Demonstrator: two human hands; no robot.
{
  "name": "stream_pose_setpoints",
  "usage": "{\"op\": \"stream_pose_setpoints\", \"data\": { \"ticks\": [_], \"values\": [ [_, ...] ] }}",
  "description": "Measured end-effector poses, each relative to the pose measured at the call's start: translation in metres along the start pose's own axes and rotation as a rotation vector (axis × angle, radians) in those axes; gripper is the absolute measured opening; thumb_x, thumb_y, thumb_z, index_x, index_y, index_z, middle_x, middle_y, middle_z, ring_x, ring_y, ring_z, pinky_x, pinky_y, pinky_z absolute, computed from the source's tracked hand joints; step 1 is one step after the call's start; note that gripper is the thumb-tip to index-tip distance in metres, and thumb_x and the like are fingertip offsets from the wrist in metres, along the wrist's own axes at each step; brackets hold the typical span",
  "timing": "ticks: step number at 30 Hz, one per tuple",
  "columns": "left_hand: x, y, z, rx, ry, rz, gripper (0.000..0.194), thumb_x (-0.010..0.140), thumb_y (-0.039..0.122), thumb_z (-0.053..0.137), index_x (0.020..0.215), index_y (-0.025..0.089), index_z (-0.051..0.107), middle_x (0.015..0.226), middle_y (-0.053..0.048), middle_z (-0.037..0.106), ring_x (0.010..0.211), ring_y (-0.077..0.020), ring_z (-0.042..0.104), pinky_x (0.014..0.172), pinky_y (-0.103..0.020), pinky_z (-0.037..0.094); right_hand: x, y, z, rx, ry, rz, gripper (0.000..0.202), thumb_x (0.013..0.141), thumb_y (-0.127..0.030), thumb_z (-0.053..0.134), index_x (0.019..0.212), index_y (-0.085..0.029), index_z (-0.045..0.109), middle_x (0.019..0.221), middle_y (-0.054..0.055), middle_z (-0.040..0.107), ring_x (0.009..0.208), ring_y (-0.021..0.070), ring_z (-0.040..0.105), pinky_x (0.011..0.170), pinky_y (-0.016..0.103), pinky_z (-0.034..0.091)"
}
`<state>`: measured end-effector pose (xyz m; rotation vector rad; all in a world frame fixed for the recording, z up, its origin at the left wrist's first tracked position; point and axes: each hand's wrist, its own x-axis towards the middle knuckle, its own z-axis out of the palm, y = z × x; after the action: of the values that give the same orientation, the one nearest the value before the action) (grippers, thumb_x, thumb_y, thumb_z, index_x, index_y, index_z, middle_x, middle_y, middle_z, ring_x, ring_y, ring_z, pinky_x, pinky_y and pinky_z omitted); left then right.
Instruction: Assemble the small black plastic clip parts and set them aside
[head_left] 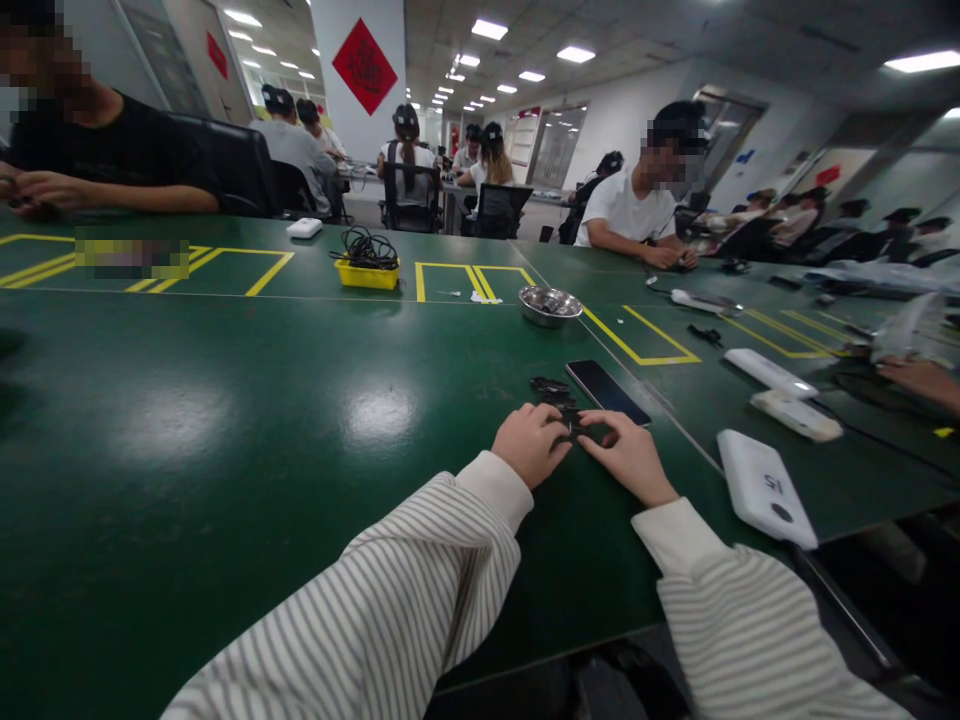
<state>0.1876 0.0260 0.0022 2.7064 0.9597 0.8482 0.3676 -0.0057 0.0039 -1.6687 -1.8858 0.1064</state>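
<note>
My left hand (531, 445) rests low over the green table, fingers curled towards a small black part at their tips. Facing it, my right hand (630, 458) has thumb and fingers bent around the same spot. What lies between the fingertips is dark and too small to make out fully. Just beyond my hands is a little pile of small black parts (551, 388), partly hidden by my left fingers. A dark-screened phone (607, 391) lies right behind my right hand. Farther back stands a shiny metal bowl (550, 306) with some dark pieces inside.
A yellow tray (367, 274) holding coiled black cable (366, 247) stands on the green table (262, 420). White devices (766, 487) and cables lie at my right. A small white box (304, 229) is near the far edge. Other people sit around, one (630, 205) across the table.
</note>
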Motion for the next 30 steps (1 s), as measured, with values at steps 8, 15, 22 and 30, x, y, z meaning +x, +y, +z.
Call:
{"op": "stream_pose_setpoints", "data": {
  "ticks": [8, 15, 22, 30],
  "values": [
    [-0.062, -0.019, -0.042, -0.084, -0.184, 0.164, 0.016, 0.078, 0.021, 0.050, 0.088, 0.017, 0.061, 0.110, -0.006, 0.052, 0.100, -0.0204, 0.046, 0.083, -0.036, 0.042, 0.031, -0.003, 0.008, -0.295, 0.075, -0.073, 0.027, 0.076, -0.035, 0.047, 0.090, -0.016, 0.062, 0.104, 0.008, 0.060, 0.102, 0.0243, 0.045, 0.086, 0.041, 0.037],
    [-0.108, -0.058, -0.082, -0.062, -0.205, 0.065, 0.020, 0.079, 0.018, 0.046, 0.095, 0.019, 0.058, 0.106, -0.006, 0.054, 0.099, -0.0192, 0.046, 0.085, -0.035, 0.041, 0.060, -0.033, 0.038, -0.399, -0.066, -0.051, 0.037, 0.084, -0.035, 0.035, 0.098, -0.013, 0.061, 0.104, 0.009, 0.061, 0.109, 0.0262, 0.040, 0.088, 0.041, 0.035],
    [-0.127, -0.079, -0.102, 0.011, -0.200, 0.032, 0.022, 0.080, 0.018, 0.042, 0.096, 0.019, 0.058, 0.105, -0.006, 0.054, 0.097, -0.0196, 0.048, 0.084, -0.036, 0.041, 0.055, -0.084, 0.061, -0.293, -0.133, -0.177, 0.037, 0.082, -0.037, 0.039, 0.102, -0.011, 0.058, 0.106, 0.012, 0.057, 0.105, 0.0245, 0.045, 0.088, 0.040, 0.036],
    [-0.125, -0.089, -0.097, 0.133, 0.036, -0.240, 0.042, 0.075, 0.017, 0.049, 0.117, 0.011, 0.043, 0.118, -0.012, 0.046, 0.106, -0.0233, 0.042, 0.092, -0.039, 0.037, 0.016, -0.160, 0.083, -0.021, -0.220, -0.463, 0.031, 0.078, -0.030, 0.049, 0.104, -0.014, 0.055, 0.107, 0.010, 0.056, 0.105, 0.0231, 0.044, 0.087, 0.039, 0.036]
  ]
}}
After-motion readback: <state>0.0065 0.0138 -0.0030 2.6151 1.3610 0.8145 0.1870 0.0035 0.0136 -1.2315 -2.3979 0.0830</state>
